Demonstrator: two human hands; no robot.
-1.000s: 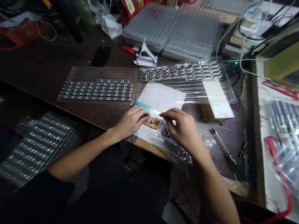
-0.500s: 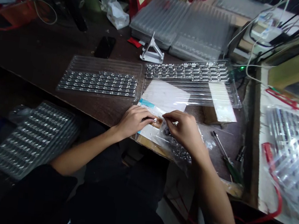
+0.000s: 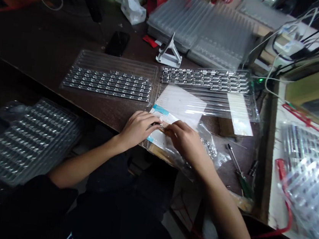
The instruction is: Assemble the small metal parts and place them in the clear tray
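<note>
My left hand (image 3: 139,128) is closed, thumb and finger pinched at the left end of a small brown block (image 3: 163,127); a tiny shiny piece shows at its fingertips. Against the block's right side, my right hand (image 3: 184,137) has its fingers pressed together, and whatever they hold is hidden. Under both hands is a white board (image 3: 157,136) with blue tape (image 3: 160,109). A clear bag (image 3: 209,146) of small metal parts lies partly beneath my right wrist. Behind, two clear trays hold rows of metal strips, the left tray (image 3: 108,83) and the right tray (image 3: 207,79).
A green-handled screwdriver (image 3: 237,165) lies to the right. Further back are a white stand (image 3: 169,55), a black phone (image 3: 118,43) and stacked clear trays (image 3: 179,18). Filled trays (image 3: 27,139) are stacked at the lower left. A bagged stack (image 3: 310,182) sits at the far right.
My right hand has moved left and down from above the bag to the brown block, closer to my left hand. More of the bag shows. The whole view has shifted slightly.
</note>
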